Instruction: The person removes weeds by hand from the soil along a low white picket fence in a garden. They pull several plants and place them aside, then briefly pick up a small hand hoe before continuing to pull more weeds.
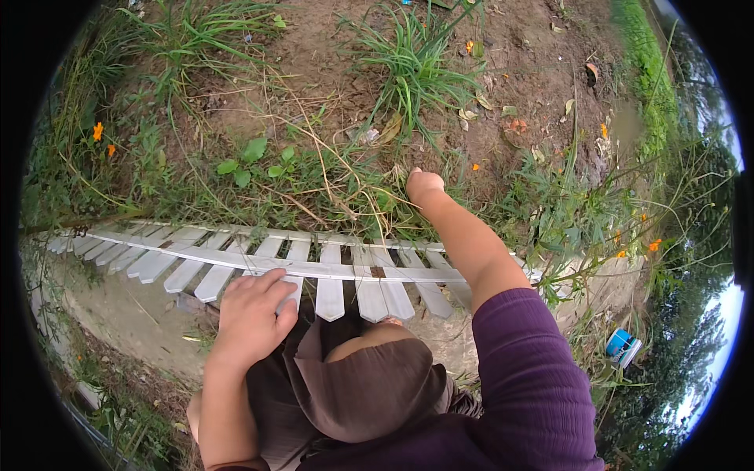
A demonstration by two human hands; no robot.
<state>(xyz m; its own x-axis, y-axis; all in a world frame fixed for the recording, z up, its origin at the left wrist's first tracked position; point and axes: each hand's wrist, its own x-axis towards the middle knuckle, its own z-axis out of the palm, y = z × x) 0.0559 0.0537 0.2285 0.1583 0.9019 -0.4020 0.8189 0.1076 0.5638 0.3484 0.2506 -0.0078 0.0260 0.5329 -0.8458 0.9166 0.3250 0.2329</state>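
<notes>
A low white picket fence [327,269] runs across the view in front of my knees. My left hand [256,312] rests on its rail, fingers spread, holding nothing. Over the fence reaches my right arm, and my right hand [425,183] is curled low among green weeds and dry stalks [336,188]. Its fingers are mostly hidden, so whether it grips a stem cannot be told. Beyond it stands a clump of long-bladed green grass [406,76] on brown soil.
Another grass clump [194,35] grows at the upper left. Leafy plants with orange flowers [654,245] stand at the right, near a blue and white tub [622,347]. Broad-leaved seedlings [253,151] grow behind the fence. A concrete strip [147,318] lies on the near side.
</notes>
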